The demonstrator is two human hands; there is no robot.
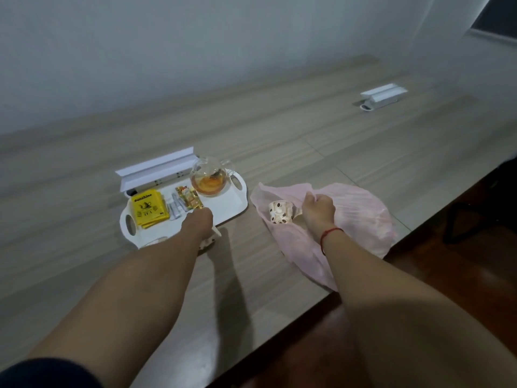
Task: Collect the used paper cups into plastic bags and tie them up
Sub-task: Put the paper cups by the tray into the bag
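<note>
Both bare forearms reach out from 6 o'clock across the wood-grain bench (279,141). The left hand (200,225) is curled down over the near rim of a white tray (235,203), its fingers hidden. It grasps a second cup (208,241), whose spotted paper peeks out under the wrist. At 3 o'clock from it, the right hand (319,210), with a red string (330,233) round the wrist, is clenched on a fold of the pink plastic bag (361,217) and holds the mouth open. The bag lies flat on the bench by its near edge, just beside the tray. In its mouth, at 9 o'clock from the right hand, a spotted cup (281,215) lies on its side: white paper with brown spots.

On the tray, at its 9 o'clock end, sits a stack of yellow packets (147,210) printed "sunshine" in black, with a small drawing below; the smaller print is too blurred to read. Next to them lie grey sachets (174,210), then orange-gold sachets (190,200) whose lettering cannot be made out. At the tray's 1 o'clock corner stands a glass teapot (208,179) holding amber liquid.

Touching the tray's far side, at 11 o'clock, a white socket box (156,169) stands with its lid raised. Well apart, at 1 o'clock across the bench, is a second white box (382,98) of the same kind, and behind it a plain pale wall (195,51).
</note>
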